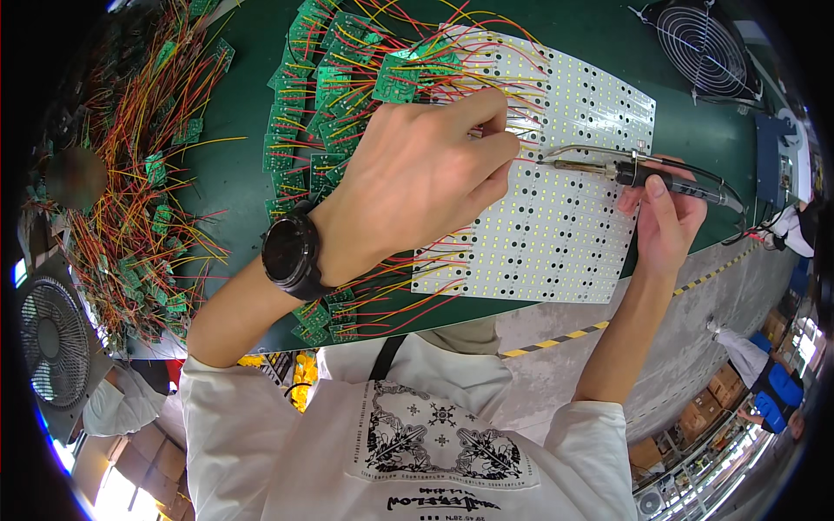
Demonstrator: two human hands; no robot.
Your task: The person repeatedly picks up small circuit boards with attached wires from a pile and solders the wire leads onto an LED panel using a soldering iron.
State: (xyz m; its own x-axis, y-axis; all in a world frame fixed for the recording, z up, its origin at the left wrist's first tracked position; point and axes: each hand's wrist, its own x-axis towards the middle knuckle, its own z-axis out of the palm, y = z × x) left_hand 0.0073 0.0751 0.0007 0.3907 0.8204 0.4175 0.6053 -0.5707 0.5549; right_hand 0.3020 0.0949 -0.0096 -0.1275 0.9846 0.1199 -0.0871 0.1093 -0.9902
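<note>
My left hand (426,178), with a black watch (293,252) on its wrist, is closed over the left part of a white panel (573,234) dotted with small yellow LEDs. Its fingers pinch a thin red wire (527,160), whose end lies against the panel; the fingertips are partly hidden. From the right, my right hand (665,217) grips the black handle of a soldering iron (638,174). A thin metal tube runs along the iron, and the tip meets the panel beside the wire's end. Green circuit boards (334,87) with red and yellow wires line the panel's left edge.
A tangled heap of wired circuit boards (156,174) covers the left of the green table (230,195). A small caged fan (702,43) stands at the far right, near a blue-grey box (773,156). A larger fan (54,339) is at the lower left. Other people appear beyond the table.
</note>
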